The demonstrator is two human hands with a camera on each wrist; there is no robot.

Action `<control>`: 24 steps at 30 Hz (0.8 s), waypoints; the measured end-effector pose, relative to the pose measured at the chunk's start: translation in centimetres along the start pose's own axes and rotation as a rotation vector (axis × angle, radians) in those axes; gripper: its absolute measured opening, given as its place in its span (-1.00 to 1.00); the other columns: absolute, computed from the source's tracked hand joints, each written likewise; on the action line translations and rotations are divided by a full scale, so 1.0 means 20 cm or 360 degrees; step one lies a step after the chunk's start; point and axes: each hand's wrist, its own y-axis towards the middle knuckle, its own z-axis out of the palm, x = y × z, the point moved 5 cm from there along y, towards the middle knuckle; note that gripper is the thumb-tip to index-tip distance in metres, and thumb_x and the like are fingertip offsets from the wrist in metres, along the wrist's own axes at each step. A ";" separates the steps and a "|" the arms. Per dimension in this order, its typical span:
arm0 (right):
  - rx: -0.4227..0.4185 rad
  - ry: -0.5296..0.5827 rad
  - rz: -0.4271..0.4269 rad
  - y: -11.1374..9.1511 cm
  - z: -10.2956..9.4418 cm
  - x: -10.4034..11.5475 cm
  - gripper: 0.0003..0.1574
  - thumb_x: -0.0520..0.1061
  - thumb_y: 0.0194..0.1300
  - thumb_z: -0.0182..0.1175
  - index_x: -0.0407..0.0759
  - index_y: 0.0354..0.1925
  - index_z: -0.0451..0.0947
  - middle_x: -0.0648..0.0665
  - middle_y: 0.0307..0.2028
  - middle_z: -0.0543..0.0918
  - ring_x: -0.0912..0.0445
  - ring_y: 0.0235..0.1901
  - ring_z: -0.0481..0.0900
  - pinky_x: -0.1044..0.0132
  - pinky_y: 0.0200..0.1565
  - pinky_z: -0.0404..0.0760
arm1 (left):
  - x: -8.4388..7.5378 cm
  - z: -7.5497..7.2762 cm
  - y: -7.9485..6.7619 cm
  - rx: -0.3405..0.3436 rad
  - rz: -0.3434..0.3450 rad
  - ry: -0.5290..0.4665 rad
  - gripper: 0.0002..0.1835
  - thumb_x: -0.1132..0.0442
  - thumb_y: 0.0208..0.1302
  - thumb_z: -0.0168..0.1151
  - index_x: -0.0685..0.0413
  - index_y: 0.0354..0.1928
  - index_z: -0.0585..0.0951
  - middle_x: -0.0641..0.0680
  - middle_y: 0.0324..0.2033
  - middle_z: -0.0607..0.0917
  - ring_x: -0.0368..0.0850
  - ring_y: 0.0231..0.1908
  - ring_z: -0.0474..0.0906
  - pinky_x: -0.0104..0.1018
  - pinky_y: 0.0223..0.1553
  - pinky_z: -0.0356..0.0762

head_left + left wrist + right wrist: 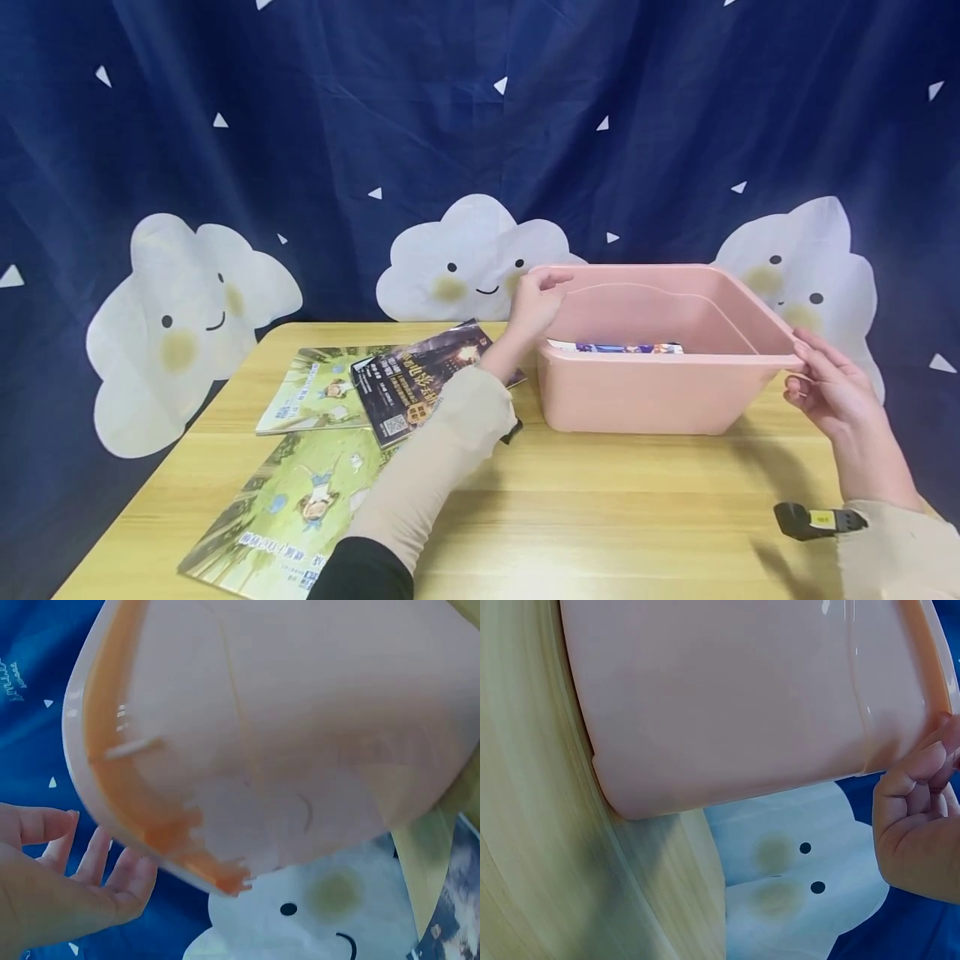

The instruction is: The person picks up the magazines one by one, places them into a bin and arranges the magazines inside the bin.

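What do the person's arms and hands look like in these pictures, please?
The left hand and right hand are bare. On the left is a long cream fabric sleeve, with black fabric nearer the elbow. On the right are a similar cream fabric cuff and a small black wrist device with a yellow label.

Backdrop (420, 125), dark blue cloth, one: hung in folds beyond my left hand (538, 304) and right hand (843, 387), printed with small white triangles. Clouds, white, yellow-cheeked, three: one (480, 250) behind my left hand, one (187, 325) farther left, one (810, 237) behind my right. Table (637, 492), light wood grain, one: below both; shadow (780, 471) beneath my right hand.
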 end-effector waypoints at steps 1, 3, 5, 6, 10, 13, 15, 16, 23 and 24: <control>0.0003 0.0002 -0.0002 0.00 0.00 0.00 -0.66 -0.35 0.29 -0.07 -0.16 -0.20 0.64 -0.20 -0.56 0.63 0.01 -0.72 0.56 0.24 -0.67 0.54 | 0.00 -0.02 -0.01 -0.0001 0.0009 -0.0011 -0.76 0.51 0.12 0.02 0.29 -0.20 0.62 0.10 -0.15 0.57 -0.09 -0.15 0.50 -0.49 -0.15 0.42; 0.0002 0.0008 -0.0006 0.00 0.00 0.00 -0.66 -0.35 0.29 -0.06 -0.17 -0.20 0.64 -0.20 -0.56 0.63 0.00 -0.72 0.55 0.24 -0.67 0.54 | -0.01 -0.04 -0.02 0.0027 0.0023 -0.0001 -0.76 0.49 0.13 0.02 0.30 -0.19 0.61 0.13 -0.17 0.61 -0.07 -0.16 0.53 -0.48 -0.18 0.44; 0.0001 0.0016 -0.0014 0.00 0.00 0.00 -0.66 -0.35 0.29 -0.07 -0.17 -0.20 0.64 -0.20 -0.56 0.63 0.00 -0.72 0.54 0.24 -0.68 0.54 | -0.01 -0.07 -0.04 0.0050 0.0021 0.0011 -0.75 0.48 0.13 0.02 0.29 -0.18 0.61 0.18 -0.19 0.62 -0.03 -0.18 0.53 -0.47 -0.24 0.46; -0.0001 0.0022 -0.0017 0.00 -0.01 0.00 -0.66 -0.35 0.29 -0.07 -0.17 -0.20 0.64 -0.20 -0.56 0.63 0.00 -0.72 0.54 0.24 -0.68 0.54 | 0.00 -0.09 -0.04 0.0062 0.0015 0.0013 -0.75 0.48 0.12 0.02 0.30 -0.18 0.61 0.20 -0.20 0.62 -0.02 -0.19 0.53 -0.47 -0.28 0.46; -0.0026 0.0029 -0.0031 0.00 -0.01 -0.01 -0.67 -0.35 0.28 -0.06 -0.16 -0.20 0.64 -0.20 -0.55 0.63 0.01 -0.73 0.53 0.25 -0.68 0.53 | 0.03 -0.14 -0.06 0.0069 -0.0021 0.0051 -0.76 0.46 0.12 0.04 0.26 -0.18 0.61 0.23 -0.22 0.62 -0.01 -0.20 0.53 -0.48 -0.31 0.46; -0.0046 0.0021 -0.0032 0.00 -0.01 -0.01 -0.68 -0.35 0.28 -0.04 -0.15 -0.21 0.64 -0.19 -0.55 0.63 0.01 -0.73 0.53 0.25 -0.68 0.53 | 0.06 -0.18 -0.07 0.0052 -0.0030 0.0065 -0.77 0.44 0.14 0.05 0.25 -0.18 0.61 0.20 -0.25 0.61 -0.04 -0.20 0.53 -0.46 -0.25 0.47; -0.0047 0.0016 -0.0035 0.00 -0.01 -0.01 -0.68 -0.34 0.28 -0.04 -0.15 -0.21 0.64 -0.19 -0.55 0.63 0.02 -0.73 0.53 0.25 -0.68 0.53 | 0.09 -0.21 -0.07 0.0040 -0.0016 0.0080 -0.78 0.44 0.15 0.04 0.26 -0.19 0.61 0.20 -0.26 0.61 -0.04 -0.20 0.52 -0.42 -0.21 0.47; -0.0048 0.0015 -0.0035 0.00 -0.01 -0.01 -0.69 -0.34 0.27 -0.04 -0.16 -0.21 0.64 -0.19 -0.55 0.63 0.02 -0.73 0.53 0.25 -0.68 0.53 | 0.09 -0.22 -0.08 0.0038 -0.0015 0.0087 -0.78 0.44 0.15 0.04 0.27 -0.19 0.61 0.20 -0.25 0.61 -0.04 -0.20 0.50 -0.39 -0.18 0.46; -0.0053 0.0050 -0.0057 0.01 -0.01 0.00 -0.68 -0.36 0.27 -0.04 -0.18 -0.22 0.64 -0.20 -0.56 0.63 0.02 -0.74 0.52 0.26 -0.70 0.52 | 0.17 -0.32 -0.12 0.0024 -0.0071 0.0126 -0.80 0.45 0.14 0.07 0.26 -0.20 0.61 0.15 -0.20 0.62 -0.04 -0.15 0.48 -0.28 -0.12 0.45; -0.0055 0.0053 -0.0057 0.01 -0.01 0.00 -0.68 -0.37 0.27 -0.04 -0.18 -0.22 0.64 -0.20 -0.56 0.63 0.02 -0.74 0.52 0.26 -0.69 0.52 | 0.18 -0.34 -0.12 0.0018 -0.0071 0.0133 -0.80 0.45 0.15 0.07 0.25 -0.20 0.61 0.14 -0.19 0.62 -0.04 -0.15 0.48 -0.28 -0.12 0.45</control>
